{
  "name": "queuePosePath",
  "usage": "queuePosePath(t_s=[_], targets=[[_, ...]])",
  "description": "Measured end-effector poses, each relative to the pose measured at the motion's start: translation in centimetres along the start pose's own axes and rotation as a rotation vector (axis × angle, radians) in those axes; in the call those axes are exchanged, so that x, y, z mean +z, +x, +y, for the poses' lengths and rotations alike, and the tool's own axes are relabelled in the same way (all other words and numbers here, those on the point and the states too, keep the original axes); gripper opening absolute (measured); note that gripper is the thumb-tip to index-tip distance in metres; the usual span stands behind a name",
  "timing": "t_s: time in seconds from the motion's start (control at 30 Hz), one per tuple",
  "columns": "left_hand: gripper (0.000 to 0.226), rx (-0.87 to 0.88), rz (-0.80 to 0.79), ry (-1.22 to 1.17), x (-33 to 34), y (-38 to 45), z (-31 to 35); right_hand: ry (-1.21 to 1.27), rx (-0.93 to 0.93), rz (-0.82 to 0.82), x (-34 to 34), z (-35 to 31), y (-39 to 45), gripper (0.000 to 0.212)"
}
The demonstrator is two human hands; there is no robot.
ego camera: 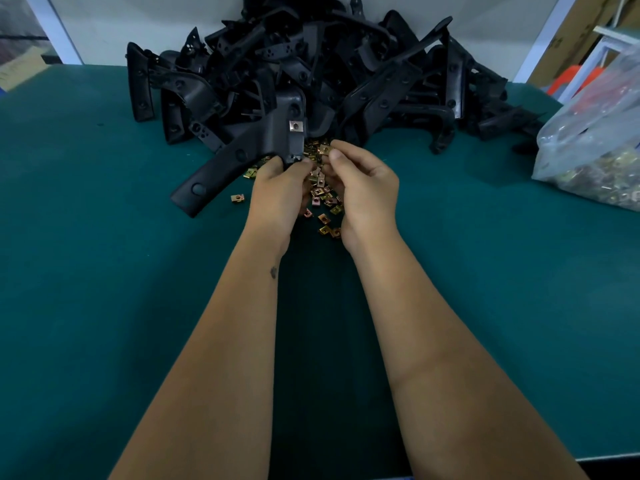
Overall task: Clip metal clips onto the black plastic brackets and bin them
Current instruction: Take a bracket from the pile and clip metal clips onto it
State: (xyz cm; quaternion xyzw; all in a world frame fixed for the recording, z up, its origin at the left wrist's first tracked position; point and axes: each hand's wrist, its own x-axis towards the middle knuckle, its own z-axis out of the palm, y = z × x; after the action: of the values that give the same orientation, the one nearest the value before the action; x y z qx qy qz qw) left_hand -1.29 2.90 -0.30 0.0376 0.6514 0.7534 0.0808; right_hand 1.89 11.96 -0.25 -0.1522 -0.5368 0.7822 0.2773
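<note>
Black plastic is filling the left hand (277,188) — its fingers are curling around the lower edge of one bracket (242,157), which is angling from the hand down toward the desk's left side, its long arm lying on the green surface. One metal clip (296,125) is already sitting on the bracket's upper part, near its right edge. The right hand (363,188) is hovering just beside the left, thumb and forefinger pinching a single loose clip (325,149) close to the bracket's lower end.

Beneath and between both hands, a scatter of brass-coloured clips (323,202) is lying on the green desk (104,271), with one stray clip (237,198) sitting apart to the left, just beside the bracket's long arm. Behind the hands, toward the far edge of the desk, a large heap of black brackets (311,64) is piling up against the white wall. Near the desk's right edge, a clear plastic bag (588,150) is slumping, holding more clips — their exact number is too blurred to tell.
</note>
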Motion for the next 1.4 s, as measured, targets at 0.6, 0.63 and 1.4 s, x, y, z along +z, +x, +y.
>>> queuePosePath(t_s=[0.6,0.63,1.4], targets=[[0.023,-0.030,-0.068,-0.082,-0.03,0.22,0.04,0.113,0.081,-0.131,-0.09,-0.23,0.02,0.018],[0.022,-0.020,-0.078,-0.088,-0.06,0.17,0.01,0.116,0.084,-0.127,-0.21,-0.27,0.02,0.018],[0.018,-0.018,-0.194,-0.131,-0.54,0.16,-0.27,-0.019,0.017,-0.014,-0.47,-0.23,0.17,0.018]])
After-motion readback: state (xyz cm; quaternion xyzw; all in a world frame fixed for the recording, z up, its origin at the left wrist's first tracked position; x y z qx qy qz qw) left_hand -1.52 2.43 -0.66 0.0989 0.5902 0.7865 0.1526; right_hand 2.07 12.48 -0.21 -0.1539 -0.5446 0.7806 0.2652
